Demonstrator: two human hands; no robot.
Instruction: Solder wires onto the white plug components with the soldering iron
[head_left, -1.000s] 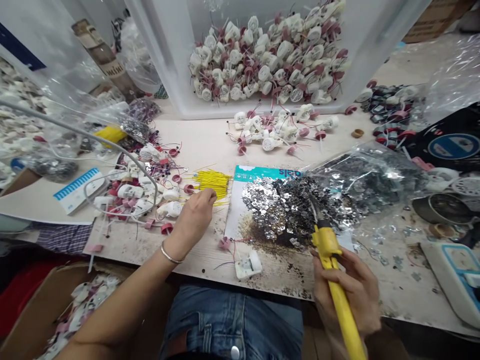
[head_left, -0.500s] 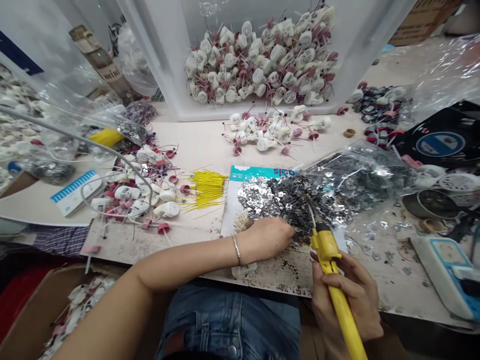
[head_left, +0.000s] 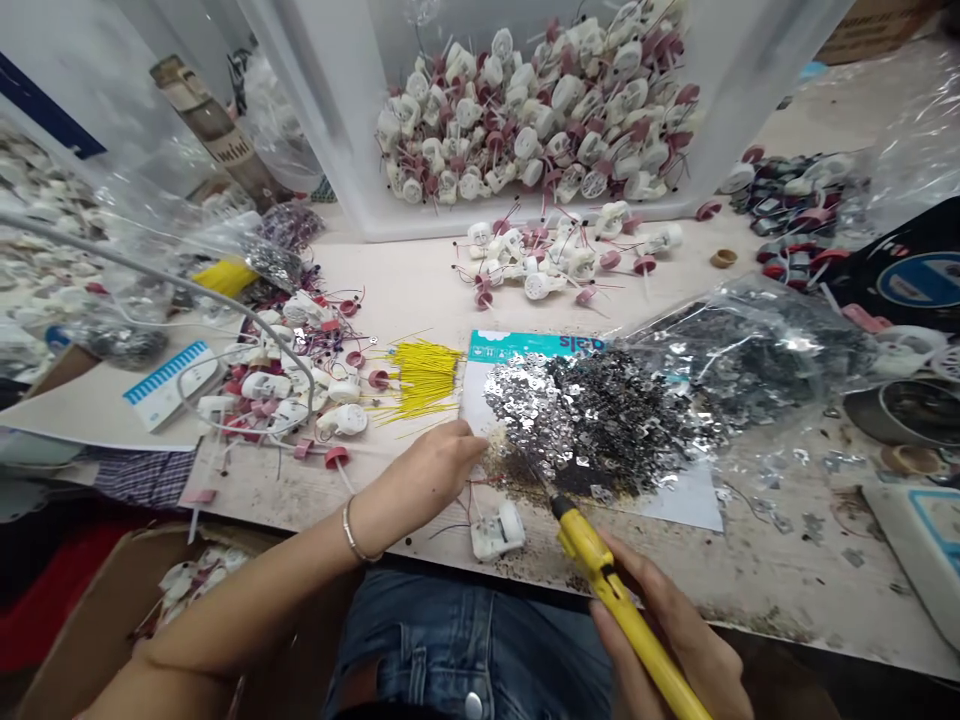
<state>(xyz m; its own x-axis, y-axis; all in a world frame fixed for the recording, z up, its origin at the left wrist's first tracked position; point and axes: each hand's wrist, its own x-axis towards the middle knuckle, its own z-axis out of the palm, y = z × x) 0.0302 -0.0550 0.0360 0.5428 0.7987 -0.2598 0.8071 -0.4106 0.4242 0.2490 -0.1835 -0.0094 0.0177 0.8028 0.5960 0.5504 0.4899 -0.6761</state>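
Note:
My right hand (head_left: 671, 625) is wrapped round a yellow power tool (head_left: 611, 580) that looks like an electric screwdriver, with a black nose and a thin bit. Its bit points up and left into the near edge of a heap of small silver and dark metal pieces (head_left: 615, 410). My left hand (head_left: 431, 475) is closed in a pinch left of the heap; whatever its fingertips hold is hidden or too small to name. Below and right of it, a small white plastic housing (head_left: 499, 530) with thin wires lies at the table's front edge.
A bundle of yellow wires (head_left: 426, 378) lies beyond my left hand. At the back stands a translucent bin (head_left: 720, 150) of white and pink parts. More white housings (head_left: 345, 420) lie left. A clear plastic bag (head_left: 780, 350) of metal pieces is at right.
My left hand has moved left, off the heap, uncovering the white housing. The tool in my right hand has come left and toward me, its bit now at the heap's near edge.

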